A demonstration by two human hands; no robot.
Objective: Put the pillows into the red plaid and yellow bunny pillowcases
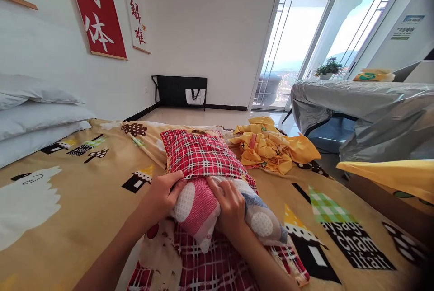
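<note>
A pillow [202,207] with pink, white and blue-grey patches lies partly inside a red plaid pillowcase [205,153] on the bed in front of me. Its near end bulges out of the opening, one pink corner pointing toward me. My left hand [169,191] is closed on the left edge of the opening, beside the pillow's corner. My right hand [230,205] presses closed at the middle of the opening, with pillow on both sides of it; its fingertips are partly hidden at the cloth's edge. More red plaid cloth [206,266] lies beneath the pillow and my forearms.
A tan patterned sheet [111,191] covers the bed. Crumpled yellow cloth [267,146] lies beyond the pillowcase on the right. Stacked white pillows [40,119] are at the left. A covered table [366,96] stands at the right, with a yellow-edged box [389,191] nearer me.
</note>
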